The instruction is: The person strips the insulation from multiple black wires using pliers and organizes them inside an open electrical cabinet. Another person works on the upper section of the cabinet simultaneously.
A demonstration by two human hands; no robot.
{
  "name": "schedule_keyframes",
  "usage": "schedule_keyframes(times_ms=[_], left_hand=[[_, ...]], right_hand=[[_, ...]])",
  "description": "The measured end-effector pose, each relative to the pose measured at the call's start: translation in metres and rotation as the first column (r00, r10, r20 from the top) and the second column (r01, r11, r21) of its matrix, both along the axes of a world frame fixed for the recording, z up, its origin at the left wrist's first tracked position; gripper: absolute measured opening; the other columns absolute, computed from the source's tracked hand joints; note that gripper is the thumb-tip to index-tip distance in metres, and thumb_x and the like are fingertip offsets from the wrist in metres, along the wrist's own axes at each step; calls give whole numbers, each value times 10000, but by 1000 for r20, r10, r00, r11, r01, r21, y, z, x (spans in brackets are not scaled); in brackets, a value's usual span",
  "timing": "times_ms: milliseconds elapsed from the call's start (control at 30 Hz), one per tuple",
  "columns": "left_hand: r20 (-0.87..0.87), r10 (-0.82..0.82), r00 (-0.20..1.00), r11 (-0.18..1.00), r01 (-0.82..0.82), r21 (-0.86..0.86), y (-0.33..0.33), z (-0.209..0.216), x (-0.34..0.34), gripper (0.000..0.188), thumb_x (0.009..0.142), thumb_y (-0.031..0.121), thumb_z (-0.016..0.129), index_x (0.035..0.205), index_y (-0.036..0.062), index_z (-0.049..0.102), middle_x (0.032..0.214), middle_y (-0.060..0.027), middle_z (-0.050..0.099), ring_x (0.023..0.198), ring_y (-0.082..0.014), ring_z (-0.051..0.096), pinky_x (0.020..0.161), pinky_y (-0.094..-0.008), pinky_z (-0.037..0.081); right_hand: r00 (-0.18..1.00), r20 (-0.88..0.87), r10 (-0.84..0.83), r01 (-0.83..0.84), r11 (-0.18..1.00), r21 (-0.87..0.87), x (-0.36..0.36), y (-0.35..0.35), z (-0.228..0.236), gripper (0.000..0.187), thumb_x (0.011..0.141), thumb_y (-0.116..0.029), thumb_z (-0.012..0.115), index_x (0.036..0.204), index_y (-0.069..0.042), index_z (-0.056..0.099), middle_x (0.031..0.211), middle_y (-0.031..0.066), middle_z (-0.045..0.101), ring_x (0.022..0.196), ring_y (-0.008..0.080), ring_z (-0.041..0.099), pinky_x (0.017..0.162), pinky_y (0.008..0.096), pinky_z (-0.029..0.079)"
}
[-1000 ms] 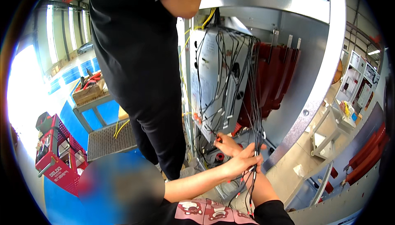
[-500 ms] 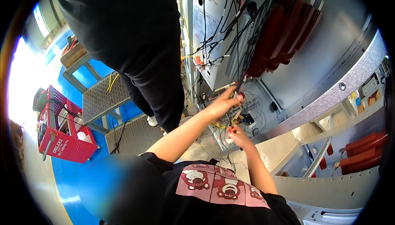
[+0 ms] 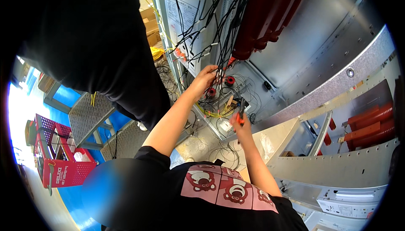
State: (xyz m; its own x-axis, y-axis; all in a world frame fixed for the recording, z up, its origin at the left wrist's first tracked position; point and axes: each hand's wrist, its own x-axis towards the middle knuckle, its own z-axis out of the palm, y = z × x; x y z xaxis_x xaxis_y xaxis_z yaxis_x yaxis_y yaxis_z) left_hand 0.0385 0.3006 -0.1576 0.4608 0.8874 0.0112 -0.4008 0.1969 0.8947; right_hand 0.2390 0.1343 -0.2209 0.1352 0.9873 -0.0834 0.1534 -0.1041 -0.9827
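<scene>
My left hand reaches into the cabinet with its fingers closed around some hanging black wires. These wires drop in a loose bundle past dark red insulators. My right hand is lower and nearer, closed on the orange handles of a pair of pliers; their dark head points away from me. Below my left hand are a red-and-black spool and another spool. Yellow wires and thin dark wires are tangled on the cabinet floor between my hands.
A person in black clothes stands close on my left, by metal steps. Beyond is a red perforated tool cart. The cabinet's thick metal edge runs along the right. A white panel stands at the back left.
My left hand has gone from reaching with fingers spread to closing on the black wires. The pliers in my right hand now point upward. The whole view has shifted.
</scene>
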Motion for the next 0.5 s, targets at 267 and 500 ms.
schedule_keyframes(times_ms=[267, 500], left_hand=[[-15, -207, 978, 978, 206, -19, -51, 33, -6, 452, 973, 182, 533, 1375, 42, 380, 1237, -140, 600, 1070, -236, 635, 952, -356, 488], [67, -264, 962, 962, 267, -56, -88, 27, -28, 537, 958, 149, 585, 1400, 37, 300, 1185, -211, 593, 1049, -284, 652, 938, -382, 518]], right_hand=[[959, -282, 8, 86, 944, 319, -27, 112, 125, 212, 876, -92, 684, 1039, -48, 556, 968, 54, 644, 889, 128, 582, 845, 289, 459], [901, -414, 133, -46, 976, 213, -38, 125, 136, 187, 855, -108, 710, 986, -70, 582, 818, -8, 590, 720, 94, 559, 648, 253, 442]])
